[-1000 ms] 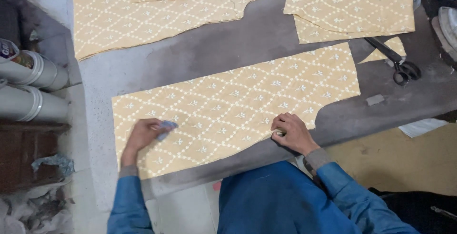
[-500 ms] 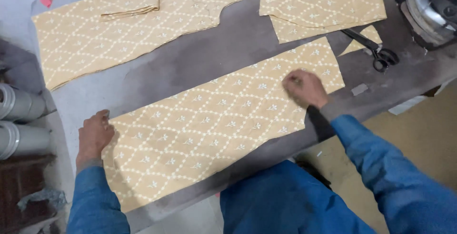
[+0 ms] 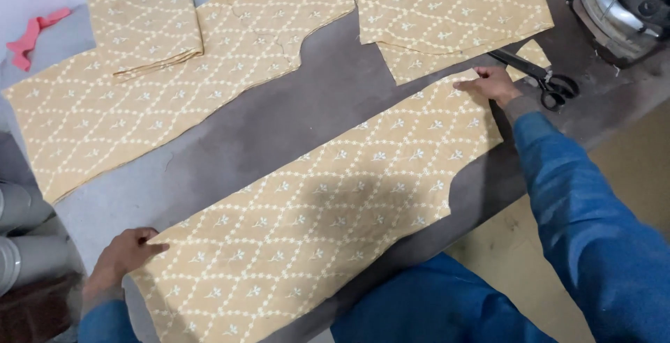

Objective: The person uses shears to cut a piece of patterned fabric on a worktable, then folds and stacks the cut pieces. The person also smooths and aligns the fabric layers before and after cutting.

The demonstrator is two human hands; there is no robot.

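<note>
Long tan patterned fabric panel (image 3: 328, 203) lies diagonally, lower-left to upper-right; left hand (image 3: 125, 254) presses fingers together on near end, right hand (image 3: 494, 83) flat on far end.

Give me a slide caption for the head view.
Both hands, left and right, press opposite ends of a long tan patterned fabric piece.

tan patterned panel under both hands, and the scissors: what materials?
Panel: looks like thin woven printed cloth, matte; lies flat, cut edges. Scissors: seemingly dark metal blades, black handle loops, possibly plastic. Left hand and right hand press the panel's ends.
</note>
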